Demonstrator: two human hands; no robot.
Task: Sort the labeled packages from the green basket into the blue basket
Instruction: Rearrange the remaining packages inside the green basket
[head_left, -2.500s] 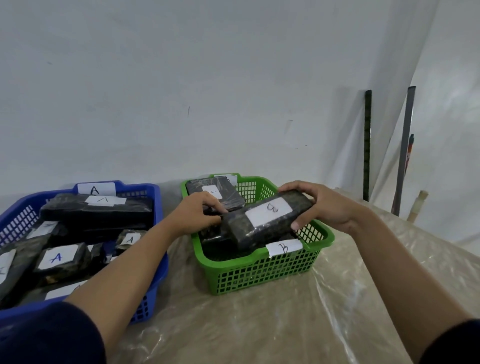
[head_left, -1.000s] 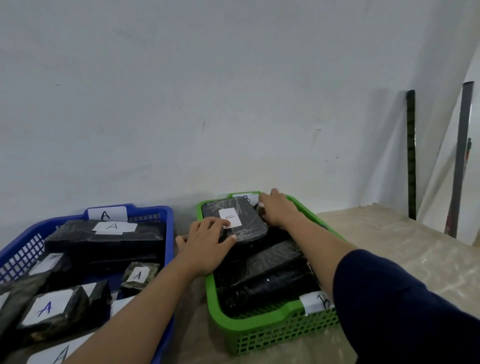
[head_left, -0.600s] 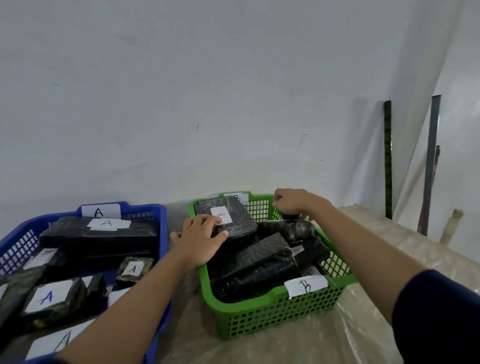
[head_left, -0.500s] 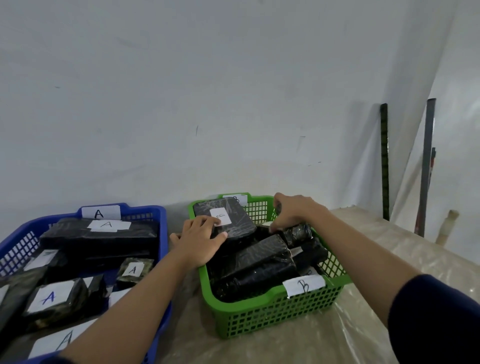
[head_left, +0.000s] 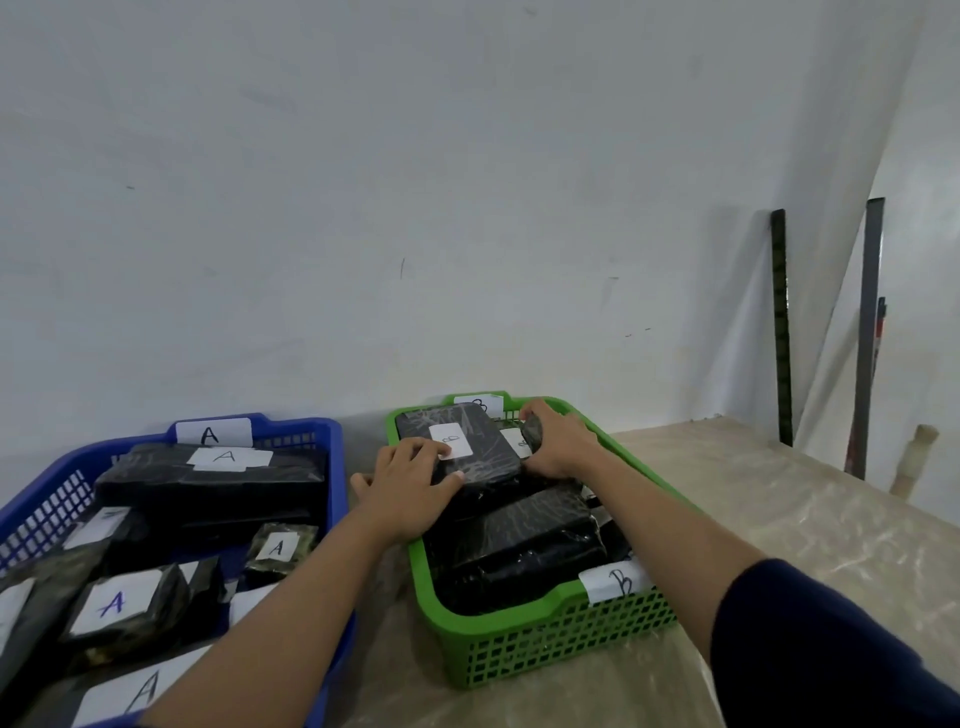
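Note:
The green basket stands in the middle, with a "B" tag on its front rim and black wrapped packages inside. On top at the back lies a flat black package with a white "B" label. My left hand lies over its near left corner and holds it. At the basket's back right, the fingers of my right hand are curled around a small black package. A longer black package lies below them. The blue basket to the left holds several black packages labeled "A".
Both baskets stand on a table covered with clear plastic sheeting, close to a white wall. Two dark metal bars lean in the right corner. A narrow gap of table separates the baskets.
My right hand has gone from the basket's middle right to the back right and closed on the small package. My left hand stays on the flat top package. The view has shifted slightly.

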